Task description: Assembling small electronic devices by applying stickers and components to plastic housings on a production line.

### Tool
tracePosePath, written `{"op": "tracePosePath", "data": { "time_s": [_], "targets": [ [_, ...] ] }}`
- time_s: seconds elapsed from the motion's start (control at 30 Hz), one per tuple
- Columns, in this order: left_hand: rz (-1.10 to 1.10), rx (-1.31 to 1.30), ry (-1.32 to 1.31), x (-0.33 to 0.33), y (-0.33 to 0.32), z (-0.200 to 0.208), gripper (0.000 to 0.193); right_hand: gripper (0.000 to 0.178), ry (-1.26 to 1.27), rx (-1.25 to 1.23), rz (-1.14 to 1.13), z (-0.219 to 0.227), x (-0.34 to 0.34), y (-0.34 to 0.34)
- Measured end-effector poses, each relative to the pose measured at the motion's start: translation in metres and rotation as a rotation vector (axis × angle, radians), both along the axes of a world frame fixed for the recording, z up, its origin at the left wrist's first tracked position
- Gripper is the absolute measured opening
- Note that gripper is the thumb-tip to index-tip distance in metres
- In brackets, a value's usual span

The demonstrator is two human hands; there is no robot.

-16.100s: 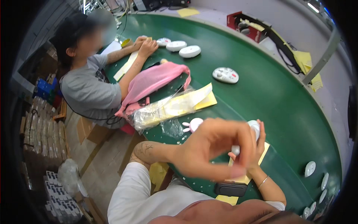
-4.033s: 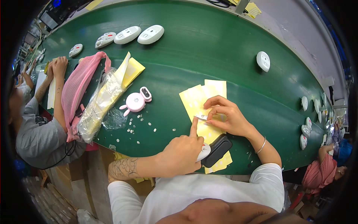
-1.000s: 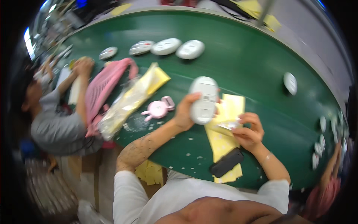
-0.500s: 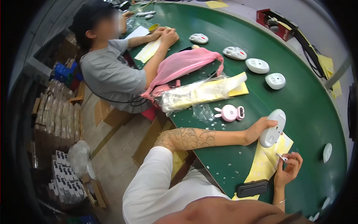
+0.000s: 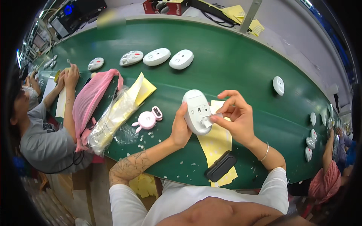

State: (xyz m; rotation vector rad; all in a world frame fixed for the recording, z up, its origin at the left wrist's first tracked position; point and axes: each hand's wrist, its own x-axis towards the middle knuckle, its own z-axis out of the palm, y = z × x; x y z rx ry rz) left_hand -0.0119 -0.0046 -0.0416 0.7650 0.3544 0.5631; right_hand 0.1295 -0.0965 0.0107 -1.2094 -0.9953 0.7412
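My left hand (image 5: 180,130) grips a white computer mouse (image 5: 195,101) from its left side, the underside with its small openings facing up. At the mouse's lower right, my right hand (image 5: 238,119) pinches a small white label (image 5: 207,121) between thumb and forefinger, against or just over the surface; the exact contact is unclear. The other right fingers are bent and raised. Below both hands lies a yellow label sheet (image 5: 215,143), partly hidden by the mouse. A black oblong case (image 5: 221,166) rests across its near end.
Several white mice (image 5: 157,57) line the far side of the green table (image 5: 226,52). To my left are a pink rabbit-shaped gadget (image 5: 147,119), a plastic-wrapped yellow pack (image 5: 117,116) and a pink mesh bag (image 5: 94,101). A co-worker (image 5: 45,132) sits at the left; others work far right.
The view has swung to the right. My right hand has risen from the yellow sheet with the label and now meets the mouse, which my left hand still holds.
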Motion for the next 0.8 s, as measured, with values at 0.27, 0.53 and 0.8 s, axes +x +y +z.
{"op": "tracePosePath", "data": {
  "time_s": [0.27,0.53,0.8],
  "targets": [
    [-0.014,0.141,0.081,-0.006,-0.010,-0.003,0.070,0.022,-0.118,-0.060,0.051,0.004,-0.006,0.004],
    [-0.004,0.197,0.100,-0.004,-0.011,-0.006,0.071,0.021,-0.100,0.007,-0.008,0.001,-0.011,0.006],
    [0.003,0.149,0.137,-0.006,-0.010,-0.005,0.071,0.023,-0.149,-0.009,-0.009,-0.001,-0.012,0.007]
  ]
}}
